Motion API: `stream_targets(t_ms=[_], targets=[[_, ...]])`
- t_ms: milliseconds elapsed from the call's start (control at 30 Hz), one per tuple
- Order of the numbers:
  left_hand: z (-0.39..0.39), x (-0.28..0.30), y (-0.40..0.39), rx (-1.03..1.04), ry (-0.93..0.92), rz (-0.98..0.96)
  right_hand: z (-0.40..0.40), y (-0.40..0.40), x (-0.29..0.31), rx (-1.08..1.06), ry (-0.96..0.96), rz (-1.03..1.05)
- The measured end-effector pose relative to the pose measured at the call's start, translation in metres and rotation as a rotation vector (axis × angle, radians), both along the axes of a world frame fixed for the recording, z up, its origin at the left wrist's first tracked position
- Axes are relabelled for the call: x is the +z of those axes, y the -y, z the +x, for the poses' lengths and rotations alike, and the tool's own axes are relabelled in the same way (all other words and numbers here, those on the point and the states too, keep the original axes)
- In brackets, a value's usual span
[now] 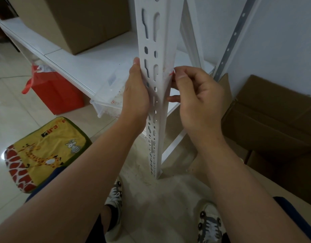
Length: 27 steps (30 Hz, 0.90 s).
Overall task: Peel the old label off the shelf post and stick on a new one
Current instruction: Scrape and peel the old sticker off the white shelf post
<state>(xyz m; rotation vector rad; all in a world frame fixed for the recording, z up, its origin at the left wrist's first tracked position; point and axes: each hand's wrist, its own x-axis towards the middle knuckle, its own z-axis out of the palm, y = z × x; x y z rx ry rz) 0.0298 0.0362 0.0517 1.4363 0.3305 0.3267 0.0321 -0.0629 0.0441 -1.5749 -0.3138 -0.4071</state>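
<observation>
Pale tile and white shelving framed the shelf post [157,88], where the right hand [196,100] pinched a red-and-white scrap of old label [171,73] between thumb and fingertip on the post's right face, apparently to peel it away. Opposite that pinch, the left hand [136,90] was wrapped around the post's other edge, likely steadying it. Beyond the left hand sat a clear plastic bin [107,100].
</observation>
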Motion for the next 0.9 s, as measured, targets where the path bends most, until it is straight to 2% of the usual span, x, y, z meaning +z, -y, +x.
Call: stream_targets(t_ms=[133,267,333,433,633,700,767,833,900], targets=[[-0.001,-0.001,0.000,0.006,0.004,0.063,0.002,-0.001,-0.006,-0.100,0.203,-0.211],[-0.001,0.000,0.000,0.031,-0.005,0.040,0.005,0.001,-0.003,-0.251,0.423,-0.370],[0.000,-0.001,0.000,0.036,0.001,0.029,0.006,0.001,-0.004,-0.246,0.356,-0.322],[0.000,-0.002,0.001,0.037,0.009,0.024,0.006,-0.003,-0.006,-0.181,0.105,-0.157],[0.002,-0.007,-0.001,0.110,0.047,0.084,0.000,0.000,0.000,-0.119,0.066,-0.018],[0.000,-0.009,0.001,0.211,0.146,0.165,0.000,0.003,0.000,-0.102,0.067,0.012],[-0.004,-0.011,0.001,0.333,0.334,0.270,-0.001,0.007,0.003,-0.069,0.074,0.025],[-0.009,-0.012,0.001,0.438,0.511,0.471,-0.002,0.012,0.006,-0.002,0.048,0.054],[-0.015,-0.011,0.005,0.452,0.625,0.680,-0.003,0.017,0.009,0.098,-0.016,0.111]])
